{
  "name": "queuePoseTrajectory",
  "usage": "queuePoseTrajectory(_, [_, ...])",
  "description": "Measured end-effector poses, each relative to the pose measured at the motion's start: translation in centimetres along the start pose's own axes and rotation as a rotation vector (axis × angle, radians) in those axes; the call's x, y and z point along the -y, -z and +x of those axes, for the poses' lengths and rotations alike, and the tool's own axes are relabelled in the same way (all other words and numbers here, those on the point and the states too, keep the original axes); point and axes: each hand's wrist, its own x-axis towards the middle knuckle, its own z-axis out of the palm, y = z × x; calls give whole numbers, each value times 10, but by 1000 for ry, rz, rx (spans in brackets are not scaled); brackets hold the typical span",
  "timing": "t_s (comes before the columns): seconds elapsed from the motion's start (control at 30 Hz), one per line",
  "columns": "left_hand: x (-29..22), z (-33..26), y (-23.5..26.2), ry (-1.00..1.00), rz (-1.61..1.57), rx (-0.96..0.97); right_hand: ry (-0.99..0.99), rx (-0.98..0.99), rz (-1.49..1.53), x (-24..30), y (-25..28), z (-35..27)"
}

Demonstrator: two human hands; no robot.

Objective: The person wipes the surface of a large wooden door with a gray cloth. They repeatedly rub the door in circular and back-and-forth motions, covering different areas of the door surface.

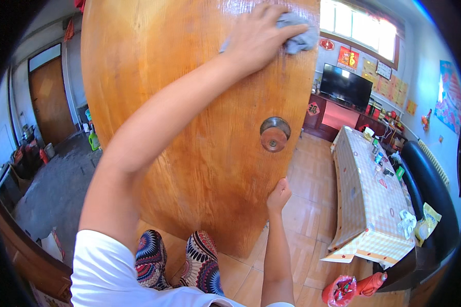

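Observation:
A varnished wooden door stands in front of me, with a round knob near its right edge. My left arm reaches up across it. High on the door, my left hand presses a grey-blue cloth against the surface, and the cloth bunches out past the thumb. Lower down, below the knob, my right hand is closed around the door's edge. Some of its fingers are hidden behind the wood.
On the right, a table with a checked cloth carries small items beside a dark sofa. A television stands beyond. A red bin and a red flask are on the floor. Leftward lies a grey-floored room with another door.

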Motion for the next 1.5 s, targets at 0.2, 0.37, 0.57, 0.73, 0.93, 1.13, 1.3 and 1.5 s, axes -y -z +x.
queuePoseTrajectory(0.2, [-28,-65,-2,38,21,39,-1,-27,-24,3,4,1])
queuePoseTrajectory(0.37, [-77,-179,68,74,-22,359,-12,10,-50,7,7,1])
queuePoseTrajectory(0.57, [-146,-318,136,145,-373,699,49,-117,-137,17,12,-11])
queuePoseTrajectory(0.73, [-167,-288,146,885,-1017,559,283,129,-62,59,33,-70])
queuePoseTrajectory(0.93, [-181,-209,166,1348,-2273,257,701,246,-180,150,3,-55])
queuePoseTrajectory(1.13, [-130,-220,191,916,-1535,390,1102,208,-431,233,5,57])
queuePoseTrajectory(1.3, [-116,-303,212,981,-975,607,1061,63,-608,279,-23,152])
queuePoseTrajectory(1.5, [-105,-410,240,975,-657,763,1117,-17,-849,290,-53,226])
